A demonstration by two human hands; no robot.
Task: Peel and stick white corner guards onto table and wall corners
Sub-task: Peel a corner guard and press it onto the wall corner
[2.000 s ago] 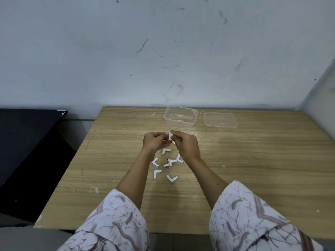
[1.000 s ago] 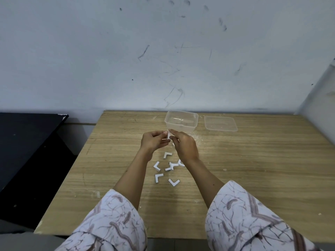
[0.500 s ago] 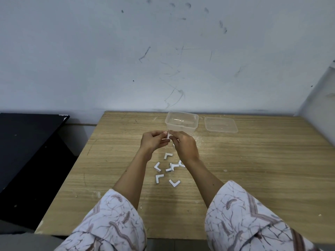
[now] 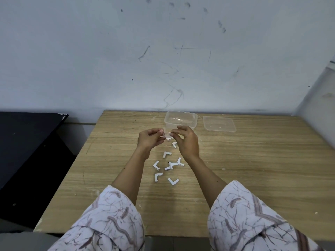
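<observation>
over the wooden table [image 4: 253,169], both hands' fingers [image 4: 160,131] pinch a half-hidden corner guard [image 4: 167,137]

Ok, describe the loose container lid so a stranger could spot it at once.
Start at the wooden table and look along its far edge by the wall. Two clear plastic items sit there, right of centre. The lid is the flat, shallow one on the right; the container beside it is deeper.

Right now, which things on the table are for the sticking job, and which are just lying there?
For the job:
- corner guard pinched between the left hand and the right hand
- loose corner guards on the wooden table

Just lying about:
- clear plastic tub, looks empty
- its lid, flat beside it
- black table
</observation>
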